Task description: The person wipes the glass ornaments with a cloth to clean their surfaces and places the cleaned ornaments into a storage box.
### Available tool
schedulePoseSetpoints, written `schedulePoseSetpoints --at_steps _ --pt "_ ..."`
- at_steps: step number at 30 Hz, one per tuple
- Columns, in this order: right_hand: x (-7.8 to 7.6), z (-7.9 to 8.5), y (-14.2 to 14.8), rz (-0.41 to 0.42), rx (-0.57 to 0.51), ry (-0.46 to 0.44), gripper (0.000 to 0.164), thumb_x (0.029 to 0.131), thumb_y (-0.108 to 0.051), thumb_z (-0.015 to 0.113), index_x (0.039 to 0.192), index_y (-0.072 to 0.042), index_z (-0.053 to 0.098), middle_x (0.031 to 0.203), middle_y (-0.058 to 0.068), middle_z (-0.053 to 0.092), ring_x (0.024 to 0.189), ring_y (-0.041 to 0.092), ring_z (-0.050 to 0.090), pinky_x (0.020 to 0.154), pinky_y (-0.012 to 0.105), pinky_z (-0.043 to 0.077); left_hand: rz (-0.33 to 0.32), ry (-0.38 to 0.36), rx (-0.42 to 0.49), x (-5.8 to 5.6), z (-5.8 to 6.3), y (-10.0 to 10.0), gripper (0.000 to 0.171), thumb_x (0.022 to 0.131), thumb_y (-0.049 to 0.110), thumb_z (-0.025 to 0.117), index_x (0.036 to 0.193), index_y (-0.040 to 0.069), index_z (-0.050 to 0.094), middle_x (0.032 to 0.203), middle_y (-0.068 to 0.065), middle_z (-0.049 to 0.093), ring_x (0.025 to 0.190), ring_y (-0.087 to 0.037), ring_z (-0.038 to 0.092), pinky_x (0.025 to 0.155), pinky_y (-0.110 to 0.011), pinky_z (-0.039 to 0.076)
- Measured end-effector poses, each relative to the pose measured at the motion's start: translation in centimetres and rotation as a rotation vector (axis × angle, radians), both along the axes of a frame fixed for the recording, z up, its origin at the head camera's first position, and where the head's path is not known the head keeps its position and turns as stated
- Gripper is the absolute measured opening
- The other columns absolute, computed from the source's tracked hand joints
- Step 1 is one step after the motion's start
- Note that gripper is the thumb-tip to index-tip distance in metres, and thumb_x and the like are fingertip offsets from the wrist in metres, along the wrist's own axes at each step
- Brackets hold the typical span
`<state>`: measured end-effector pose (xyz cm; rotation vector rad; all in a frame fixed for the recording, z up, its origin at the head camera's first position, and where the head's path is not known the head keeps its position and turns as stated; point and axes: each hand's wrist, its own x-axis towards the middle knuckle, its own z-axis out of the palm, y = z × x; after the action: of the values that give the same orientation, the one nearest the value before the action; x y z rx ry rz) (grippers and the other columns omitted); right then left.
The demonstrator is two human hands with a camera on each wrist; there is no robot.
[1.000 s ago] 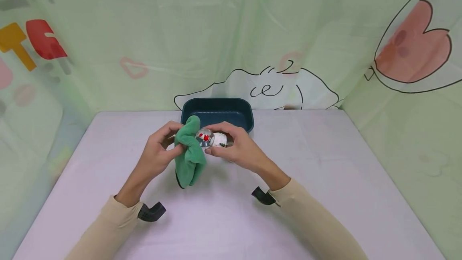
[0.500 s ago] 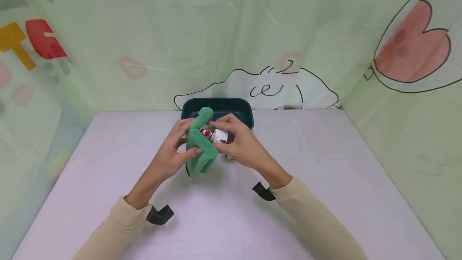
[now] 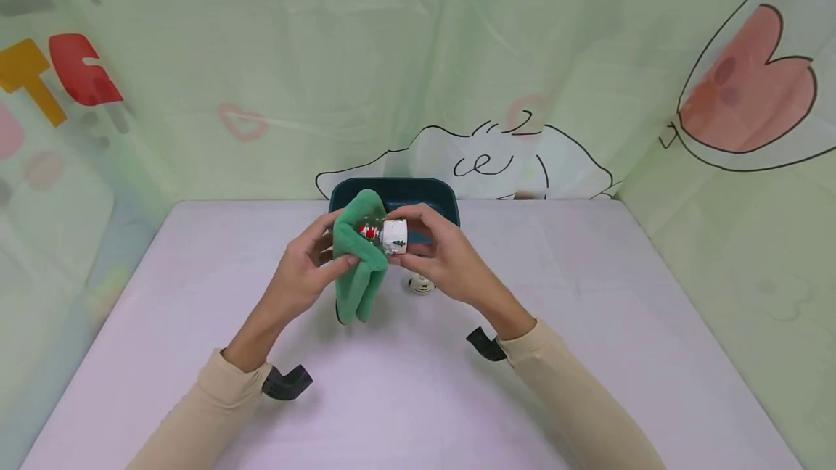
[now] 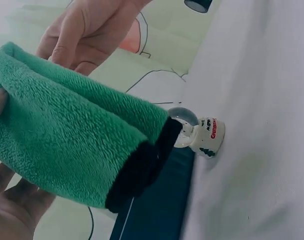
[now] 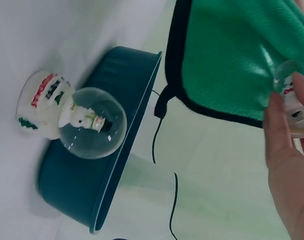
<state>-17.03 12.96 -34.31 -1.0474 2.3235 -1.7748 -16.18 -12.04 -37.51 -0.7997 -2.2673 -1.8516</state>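
Observation:
In the head view my left hand (image 3: 302, 267) grips a folded green cloth (image 3: 361, 267) with a dark border, which hangs below the fingers. My right hand (image 3: 451, 256) pinches a small snow globe (image 3: 395, 236) by its white base, tilted sideways. Its clear dome, with a red figure inside, rests against the cloth and is partly wrapped by it. The right wrist view shows this globe (image 5: 294, 107) between the fingers at the right edge. A second snow globe (image 5: 87, 115), with a white snowman inside and a lettered base, stands upright on the table.
A dark teal rectangular bin (image 3: 451, 198) stands at the back of the table, just behind the hands. The second globe stands in front of it. A pale green printed curtain (image 3: 366, 56) rises behind the white tabletop (image 3: 555, 274).
My left hand has moved right and slightly up, bringing the cloth round the globe's dome. The globe's base has turned, and the second globe now shows more below my right hand.

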Motion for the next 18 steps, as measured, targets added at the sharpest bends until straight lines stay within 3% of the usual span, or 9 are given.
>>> schedulePoseSetpoints --at_steps 5,14,18 --pt "-0.09 -0.14 0.28 -0.029 0.014 0.116 0.056 0.087 0.003 0.076 0.137 -0.008 0.056 0.136 0.006 0.057 0.118 0.024 0.06 0.095 0.034 0.056 -0.022 -0.02 0.058 -0.11 0.04 -0.16 0.061 0.094 -0.004 0.067 0.15 0.006 0.045 0.141 -0.015 0.054 0.119 -0.029 0.062 0.096 -0.029 0.055" --pt "-0.6 -0.45 0.51 -0.013 0.01 0.365 0.053 0.082 0.007 0.079 0.131 -0.004 0.063 0.136 0.011 0.058 0.127 0.026 0.057 0.095 0.034 0.057 0.006 -0.065 0.103 0.05 0.36 0.19 0.057 0.092 -0.001 0.072 0.146 0.002 0.052 0.132 -0.018 0.06 0.111 -0.016 0.064 0.089 -0.024 0.057" --pt "-0.58 -0.46 0.6 -0.019 0.005 0.413 0.055 0.079 0.006 0.082 0.131 -0.003 0.065 0.129 0.01 0.06 0.122 0.024 0.06 0.094 0.033 0.057 -0.044 -0.046 0.092 0.22 0.36 0.43 0.062 0.091 -0.001 0.073 0.148 0.001 0.05 0.131 -0.019 0.06 0.111 -0.017 0.063 0.091 -0.026 0.057"
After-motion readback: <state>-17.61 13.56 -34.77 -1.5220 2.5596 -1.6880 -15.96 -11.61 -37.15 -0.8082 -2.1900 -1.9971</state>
